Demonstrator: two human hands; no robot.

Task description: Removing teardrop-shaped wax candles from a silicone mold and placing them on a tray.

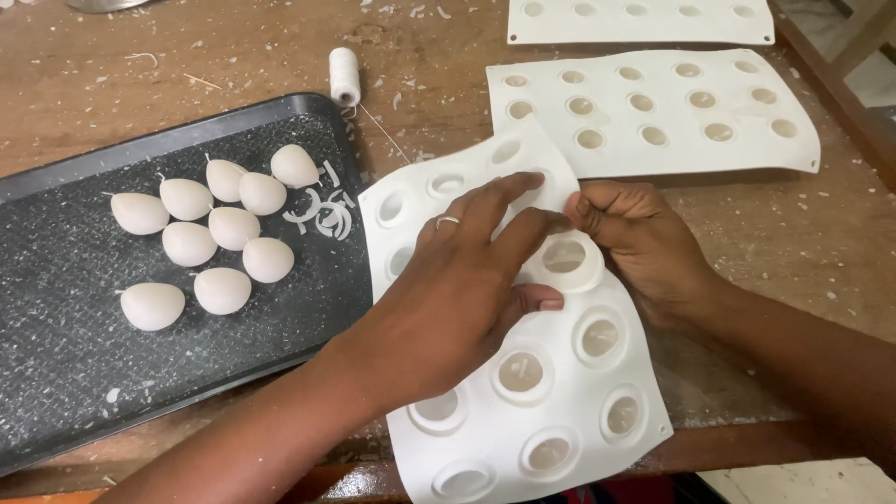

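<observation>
- The left hand lies flat on a white flexible silicone mould sheet with round cavities, fingers spread wide and pressing.
- The right hand pinches the sheet's upper edge just beside the left fingertips, bending it around one cavity.
- Judging by this, a casting is being pushed out; the cavity wants steady pushing from beneath.
- Left of the hands, white egg-shaped wax pieces lie on a black tray on the wooden table.

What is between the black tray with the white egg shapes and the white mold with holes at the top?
A small spool of white thread stands on the wooden table between the black tray and the white mold, seen from the head camera.
</observation>
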